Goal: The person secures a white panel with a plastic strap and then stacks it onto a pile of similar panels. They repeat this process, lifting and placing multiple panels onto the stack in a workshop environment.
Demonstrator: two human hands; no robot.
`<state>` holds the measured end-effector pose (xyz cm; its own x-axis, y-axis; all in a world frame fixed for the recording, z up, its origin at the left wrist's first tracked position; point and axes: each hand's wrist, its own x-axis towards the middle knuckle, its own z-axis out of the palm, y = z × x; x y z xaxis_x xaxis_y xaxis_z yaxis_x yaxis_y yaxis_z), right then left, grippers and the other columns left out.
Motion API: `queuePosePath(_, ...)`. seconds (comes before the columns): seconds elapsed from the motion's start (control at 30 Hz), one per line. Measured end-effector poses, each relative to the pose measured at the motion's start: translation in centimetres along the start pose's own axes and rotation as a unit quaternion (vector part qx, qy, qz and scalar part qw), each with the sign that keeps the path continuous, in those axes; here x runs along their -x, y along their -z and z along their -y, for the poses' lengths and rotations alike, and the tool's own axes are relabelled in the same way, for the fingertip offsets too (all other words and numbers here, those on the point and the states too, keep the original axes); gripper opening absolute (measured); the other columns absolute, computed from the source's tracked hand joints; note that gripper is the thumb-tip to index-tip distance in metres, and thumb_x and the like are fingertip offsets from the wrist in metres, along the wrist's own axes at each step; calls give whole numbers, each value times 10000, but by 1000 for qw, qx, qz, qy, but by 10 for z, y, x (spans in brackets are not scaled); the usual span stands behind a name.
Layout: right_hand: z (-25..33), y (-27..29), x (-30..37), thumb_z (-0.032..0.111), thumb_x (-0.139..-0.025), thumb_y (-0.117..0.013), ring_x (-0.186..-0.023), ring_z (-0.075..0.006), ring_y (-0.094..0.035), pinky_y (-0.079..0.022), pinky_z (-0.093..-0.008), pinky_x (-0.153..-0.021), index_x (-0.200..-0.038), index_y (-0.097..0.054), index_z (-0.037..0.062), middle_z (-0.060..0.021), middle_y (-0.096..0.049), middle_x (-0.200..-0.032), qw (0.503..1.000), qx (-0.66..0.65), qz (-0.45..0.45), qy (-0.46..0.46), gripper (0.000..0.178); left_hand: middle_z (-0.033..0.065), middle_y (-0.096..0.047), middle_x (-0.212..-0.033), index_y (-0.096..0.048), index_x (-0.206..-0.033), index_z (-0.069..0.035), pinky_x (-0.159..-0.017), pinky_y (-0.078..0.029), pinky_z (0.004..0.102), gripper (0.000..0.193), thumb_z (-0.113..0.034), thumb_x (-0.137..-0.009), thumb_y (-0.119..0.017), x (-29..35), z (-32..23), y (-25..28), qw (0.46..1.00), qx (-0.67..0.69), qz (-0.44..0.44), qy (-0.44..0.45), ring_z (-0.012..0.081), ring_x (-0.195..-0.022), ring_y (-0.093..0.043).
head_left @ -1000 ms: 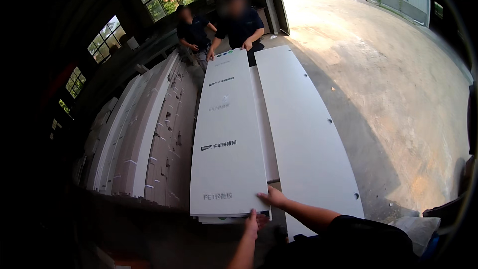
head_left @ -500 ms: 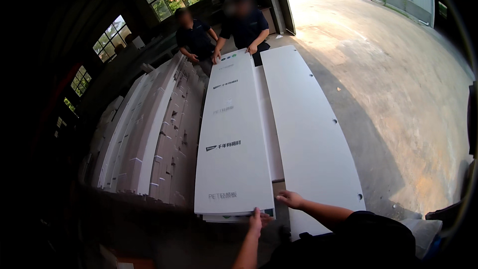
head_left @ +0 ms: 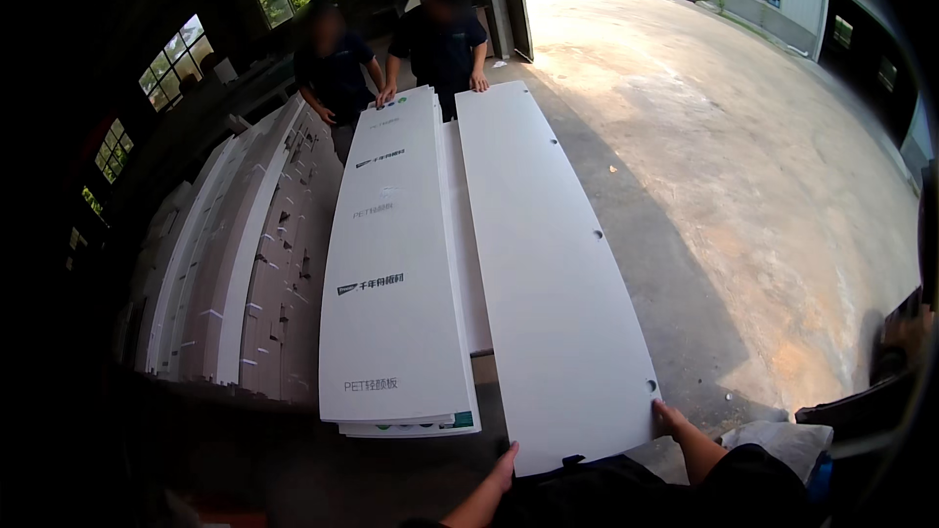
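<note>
A long white panel with several round holes along its right edge lies lengthwise in front of me. My left hand grips its near left corner, with the thumb showing at the edge. At the near right edge, just below a hole, my right hand holds the same panel, its fingers partly hidden. Left of this panel lies a stack of printed white boards, with a green-marked sheet at its near end. A co-worker at the far end has one hand on the stack and the other at the panel's far edge.
A second co-worker stands at the far left, beside a tall pile of brown and white boards. On the right, concrete floor runs out to a sunlit yard. A crumpled translucent plastic sheet lies near my right arm.
My hands have moved from the printed stack's near end and the gap beside it to the panel's two near edges. The co-worker's one hand has shifted from the stack to the panel.
</note>
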<state>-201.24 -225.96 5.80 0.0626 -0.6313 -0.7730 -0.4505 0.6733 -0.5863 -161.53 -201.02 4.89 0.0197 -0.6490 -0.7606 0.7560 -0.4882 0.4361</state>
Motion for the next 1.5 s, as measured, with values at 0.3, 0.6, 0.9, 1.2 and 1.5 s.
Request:
queuePosePath(0.3,31,-13,4,502,-934,-609,-1216,-283,-558,-419,-453,-1050,-1401,-486,-21,-146,-550,-1390,950,-196,224,-90,712,211,-607,-1303,-501,-1352,95,-1021,-468,417,878,-602,-853,-694,-24,-2,8,976,-148,-158,-20,313,-1207,-588)
queuePosePath(0.6,28,-23,-10,583,-883,-664,-968,-257,-669,-537,-402,-845,-1212,-593,-125,-202,-678,-1121,991,-101,86,-8,783,262,-579,-1330,-487,-1340,139,-1047,-442,433,1011,-707,-814,-658,-27,2,1,948,-215,-231,-49,352,-1242,-560)
queuePosePath(0.9,30,-15,-2,668,-894,-555,-982,-326,-688,-512,-430,-848,-1088,-684,-65,-218,-717,-992,987,139,8,79,768,285,-601,-1281,-546,-1266,143,-1022,-454,434,989,-732,-815,-636,-4,-5,-31,893,-311,-310,-99,359,-1224,-574)
queuePosePath(1.2,-17,-14,-71,681,-895,-507,-1037,-421,-663,-496,-465,-883,-1036,-692,-57,-293,-693,-996,978,153,-10,143,774,275,-644,-1208,-591,-1213,137,-985,-478,424,960,-733,-809,-645,-11,0,-29,884,-313,-325,-122,363,-1156,-617)
queuePosePath(1.5,-12,-19,-65,598,-915,-565,-961,-319,-684,-514,-427,-844,-1046,-675,-55,-219,-711,-972,983,111,28,147,675,283,-624,-1248,-553,-1266,146,-1012,-463,429,974,-708,-812,-664,0,-5,-36,880,-312,-339,-115,368,-1201,-593)
